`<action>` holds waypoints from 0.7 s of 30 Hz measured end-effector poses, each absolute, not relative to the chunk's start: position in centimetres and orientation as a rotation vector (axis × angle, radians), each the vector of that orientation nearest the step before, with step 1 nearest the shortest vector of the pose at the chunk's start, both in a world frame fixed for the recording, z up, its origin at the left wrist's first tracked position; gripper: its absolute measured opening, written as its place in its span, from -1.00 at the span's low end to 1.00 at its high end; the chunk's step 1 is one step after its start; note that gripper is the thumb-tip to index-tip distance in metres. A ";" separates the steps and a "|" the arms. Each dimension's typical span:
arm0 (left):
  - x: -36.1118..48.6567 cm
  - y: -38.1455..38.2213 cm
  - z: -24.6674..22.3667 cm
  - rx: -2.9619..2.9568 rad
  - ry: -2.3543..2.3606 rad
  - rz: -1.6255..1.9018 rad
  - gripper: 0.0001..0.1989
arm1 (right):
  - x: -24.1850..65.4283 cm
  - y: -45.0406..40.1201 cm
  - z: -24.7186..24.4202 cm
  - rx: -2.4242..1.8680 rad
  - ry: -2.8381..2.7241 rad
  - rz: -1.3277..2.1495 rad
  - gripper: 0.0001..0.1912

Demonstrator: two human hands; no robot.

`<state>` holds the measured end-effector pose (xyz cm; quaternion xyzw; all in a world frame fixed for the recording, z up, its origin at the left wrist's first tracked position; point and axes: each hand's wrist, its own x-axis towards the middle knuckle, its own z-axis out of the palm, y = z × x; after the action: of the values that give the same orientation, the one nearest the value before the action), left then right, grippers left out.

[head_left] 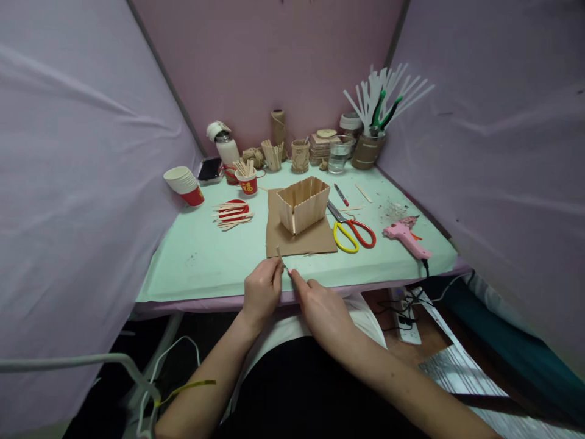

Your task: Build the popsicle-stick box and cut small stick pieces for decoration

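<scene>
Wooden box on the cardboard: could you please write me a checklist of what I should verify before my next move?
1. Box upright on the cardboard: ok.
2. Left hand and right hand away from the glue gun: ok.
3. Glue gun cool: cannot tell.
4. Scissors lying on the table, not under the hands: ok.
5. Thin tool at the right fingertips safely covered: cannot tell, too small.
6. Table free of scraps: not ok, some lie near the glue gun.

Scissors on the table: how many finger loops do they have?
2. The yellow loop is beside the cardboard; the red loop is nearer the glue gun. Neither is hidden.
</scene>
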<state>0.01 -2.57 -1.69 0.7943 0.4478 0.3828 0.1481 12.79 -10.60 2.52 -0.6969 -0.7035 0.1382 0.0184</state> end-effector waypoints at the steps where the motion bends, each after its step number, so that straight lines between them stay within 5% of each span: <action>1: 0.0 -2.5 -1.6 2.213 1.281 1.100 -0.81 | 13.0 -10.6 2.6 -2.168 -2.168 0.435 -0.40; 9: -0.7 -1.8 0.8 1.000 1.014 0.966 -0.71 | 15.2 -10.7 2.9 -1.845 -1.626 0.547 -0.54; 14: -0.5 -2.8 1.9 0.875 0.928 0.888 -0.70 | 15.2 -9.9 2.3 -1.551 -1.233 0.877 -0.79; 21: 0.5 -4.1 1.7 0.969 0.894 0.890 -0.70 | 14.5 -9.2 1.4 -1.377 -0.968 1.093 -0.74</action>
<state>0.51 -4.13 1.73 0.4351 0.4015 0.3994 0.7000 14.47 -9.19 1.43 -0.5785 -0.4068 0.4593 0.5375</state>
